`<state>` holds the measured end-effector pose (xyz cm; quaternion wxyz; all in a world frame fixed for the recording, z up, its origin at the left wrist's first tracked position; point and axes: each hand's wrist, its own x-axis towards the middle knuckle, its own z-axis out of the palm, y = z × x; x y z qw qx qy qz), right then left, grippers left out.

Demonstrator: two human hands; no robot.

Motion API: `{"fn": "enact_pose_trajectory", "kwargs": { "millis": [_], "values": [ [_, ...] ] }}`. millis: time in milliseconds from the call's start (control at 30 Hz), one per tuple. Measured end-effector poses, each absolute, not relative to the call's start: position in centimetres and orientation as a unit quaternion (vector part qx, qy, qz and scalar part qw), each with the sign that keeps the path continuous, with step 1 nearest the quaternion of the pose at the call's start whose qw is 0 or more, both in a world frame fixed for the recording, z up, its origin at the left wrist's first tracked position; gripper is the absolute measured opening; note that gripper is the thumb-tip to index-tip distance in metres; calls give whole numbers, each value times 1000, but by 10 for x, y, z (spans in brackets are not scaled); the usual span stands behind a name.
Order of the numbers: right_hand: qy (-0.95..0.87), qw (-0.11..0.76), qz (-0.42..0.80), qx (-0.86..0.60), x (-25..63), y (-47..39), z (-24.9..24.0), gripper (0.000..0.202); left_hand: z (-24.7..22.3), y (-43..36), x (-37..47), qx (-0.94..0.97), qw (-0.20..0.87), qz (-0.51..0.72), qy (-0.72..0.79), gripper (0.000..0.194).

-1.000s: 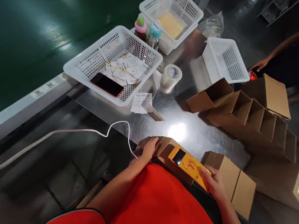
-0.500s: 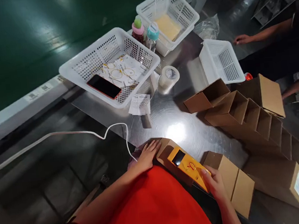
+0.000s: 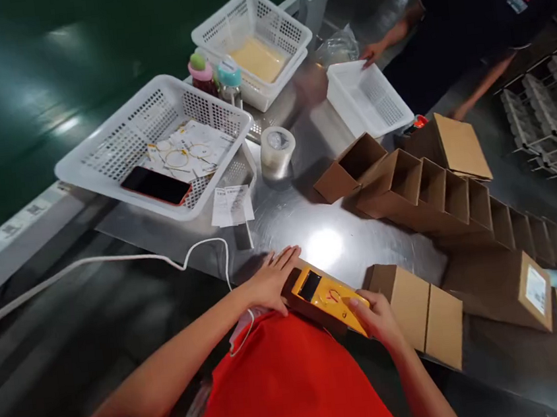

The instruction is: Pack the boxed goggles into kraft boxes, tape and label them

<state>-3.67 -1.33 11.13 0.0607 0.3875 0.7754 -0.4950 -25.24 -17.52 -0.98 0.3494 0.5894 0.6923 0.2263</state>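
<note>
My right hand (image 3: 378, 319) grips the lower end of a flat yellow handheld device (image 3: 335, 301) with a dark window and a red mark on its face. The device lies along the top of a brown cardboard box (image 3: 314, 311) at the table's near edge, largely covering it. My left hand (image 3: 272, 283) rests with fingers stretched out at the box's left end, its thumb pointing down toward my red clothing. Beside it runs a white cable (image 3: 227, 260). To the right of my right hand stand closed cardboard boxes (image 3: 410, 301).
Open cardboard boxes (image 3: 420, 187) stand in a row at right. White baskets (image 3: 152, 142) at the back hold papers and a phone (image 3: 156, 185). A tape roll (image 3: 277, 153) and two bottles (image 3: 229, 81) stand nearby. A co-worker's hand (image 3: 374, 52) touches another white basket (image 3: 367, 103).
The view has shifted, so the table items sit further left. The yellow device now lies closer along the box. My left thumb has spread out. The co-worker's hand has reached the white basket's rim.
</note>
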Motion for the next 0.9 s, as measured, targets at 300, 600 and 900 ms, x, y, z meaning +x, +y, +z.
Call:
{"fn": "enact_pose_trajectory", "kwargs": {
  "millis": [300,600,900],
  "values": [
    [775,143,-491,371,-74,-12,124,43,23,-160,-278,673,271,124,677,106],
    [748,156,-535,360,-60,-2,120,39,26,-184,-300,640,233,20,732,110],
    [683,150,-579,419,47,38,90,45,31,-179,-292,626,237,-19,743,109]
  ]
}}
